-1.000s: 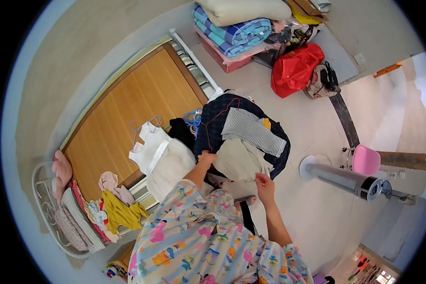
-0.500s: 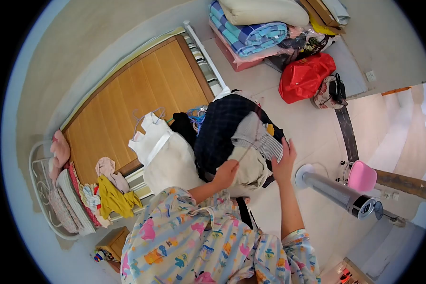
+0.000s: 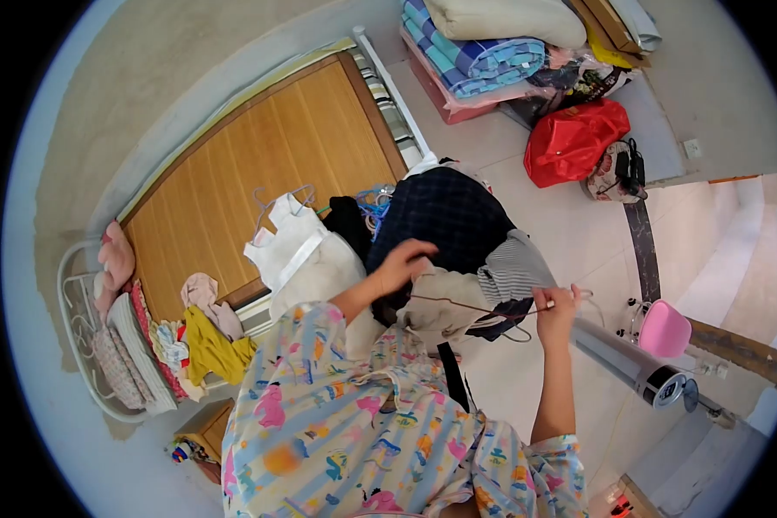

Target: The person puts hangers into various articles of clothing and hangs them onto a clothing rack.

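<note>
My right hand (image 3: pixel 558 312) is closed on a thin dark red hanger (image 3: pixel 466 306), which stretches left across a cream garment (image 3: pixel 445 293). At the cream garment's upper left edge is my left hand (image 3: pixel 406 262), its fingers partly curled; whether they grip the cloth is unclear. Behind the hands lies a dark navy checked garment (image 3: pixel 445 211), with a grey striped garment (image 3: pixel 509 269) at its right side. A white dress (image 3: pixel 306 250) on a hanger lies to the left, beside a black garment (image 3: pixel 349 223).
A wooden bed board (image 3: pixel 259 147) extends at the upper left, with yellow cloth (image 3: pixel 211 345) at its near end. A tower fan (image 3: pixel 622 358) and a pink chair (image 3: pixel 663 329) stand right. A red bag (image 3: pixel 576 142) rests on the floor at the upper right.
The hanger has come off the dark garment and now stretches from my right hand over the cream cloth. My left hand has moved up, and the striped garment has shifted right.
</note>
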